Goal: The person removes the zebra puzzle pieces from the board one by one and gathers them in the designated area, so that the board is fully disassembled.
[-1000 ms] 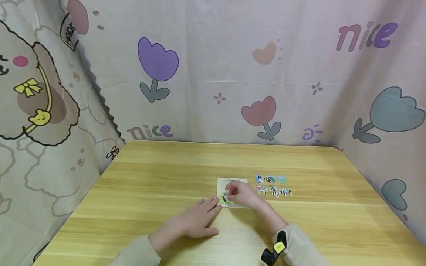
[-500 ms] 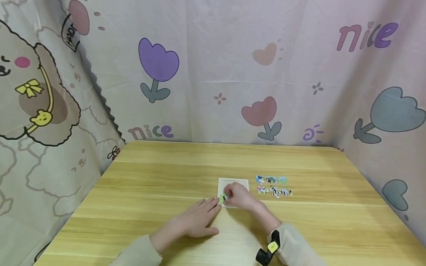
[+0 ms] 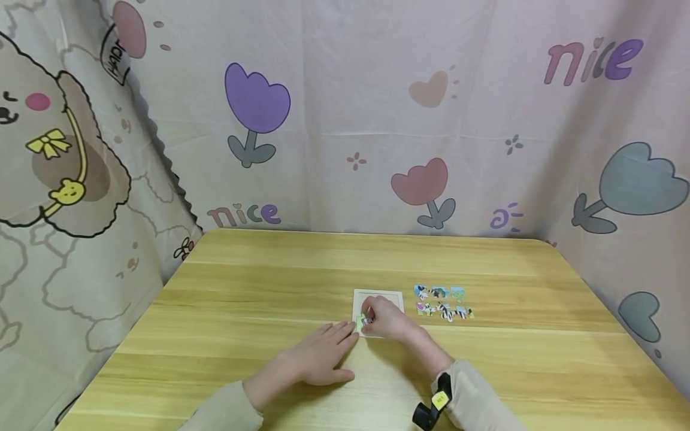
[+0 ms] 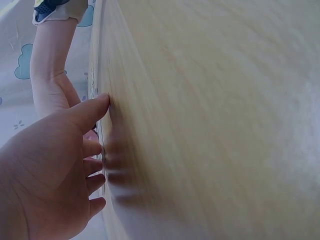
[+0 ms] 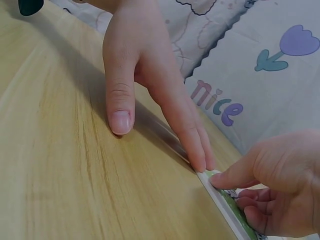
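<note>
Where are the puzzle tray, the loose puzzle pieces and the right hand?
puzzle tray [image 3: 379,293]: head view, far rim.
loose puzzle pieces [image 3: 443,301]: head view, middle of cluster.
right hand [image 3: 389,319]: head view, back of hand.

The word "nice" is printed on the backdrop cloth [image 3: 345,90] twice: in pink and purple letters low on the left, just above the table edge, and larger at the upper right. The right wrist view shows the lower one again. A tag printed at the cloth's upper left is too folded to read.
</note>
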Available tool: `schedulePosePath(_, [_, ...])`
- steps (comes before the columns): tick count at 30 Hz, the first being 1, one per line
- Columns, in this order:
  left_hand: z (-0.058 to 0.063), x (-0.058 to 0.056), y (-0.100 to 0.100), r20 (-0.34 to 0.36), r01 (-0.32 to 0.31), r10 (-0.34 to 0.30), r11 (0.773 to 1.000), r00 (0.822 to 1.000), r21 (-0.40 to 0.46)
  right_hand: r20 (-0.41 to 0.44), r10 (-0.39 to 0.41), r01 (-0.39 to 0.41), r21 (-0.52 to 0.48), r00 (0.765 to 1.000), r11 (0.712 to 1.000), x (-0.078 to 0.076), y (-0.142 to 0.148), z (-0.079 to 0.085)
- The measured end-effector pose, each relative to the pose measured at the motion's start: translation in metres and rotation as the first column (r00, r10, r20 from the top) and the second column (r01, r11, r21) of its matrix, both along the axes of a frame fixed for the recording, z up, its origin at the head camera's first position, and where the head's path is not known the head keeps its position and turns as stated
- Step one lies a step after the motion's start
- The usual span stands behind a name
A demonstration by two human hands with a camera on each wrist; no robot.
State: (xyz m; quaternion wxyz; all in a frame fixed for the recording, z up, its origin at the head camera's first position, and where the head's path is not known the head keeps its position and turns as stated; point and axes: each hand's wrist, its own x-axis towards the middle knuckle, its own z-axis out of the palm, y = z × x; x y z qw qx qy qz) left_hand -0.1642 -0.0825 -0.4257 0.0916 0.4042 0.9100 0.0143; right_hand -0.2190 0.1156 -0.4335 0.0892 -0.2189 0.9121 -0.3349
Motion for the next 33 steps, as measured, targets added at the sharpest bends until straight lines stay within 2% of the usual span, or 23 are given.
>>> schedulePosePath(19, [-0.0007,0.0004,-0.0005,0.003,0.000,0.000,1.000,1.000,0.000,-0.034,0.014,-0.016,-0.033,0.999,0.999,0.0010,-0.0021,0.0017])
schedulePosePath(24, [-0.0008,0.0001,-0.0002,-0.003,0.005,-0.005,1.000,1.000,0.000,-0.023,-0.006,0.005,-0.043,1.000,0.999,0.0023,-0.0021,0.0016])
schedulePosePath(29, [-0.0013,-0.0002,0.0000,-0.003,0.004,-0.004,1.000,1.000,0.008,-0.006,-0.044,0.043,-0.133,0.999,0.990,0.0043,-0.0008,-0.0017])
schedulePosePath(33, [-0.0018,-0.0006,-0.0003,-0.009,-0.001,0.001,1.000,1.000,0.007,-0.007,-0.056,0.053,-0.231,0.998,0.972,0.0047,0.0025,-0.0067])
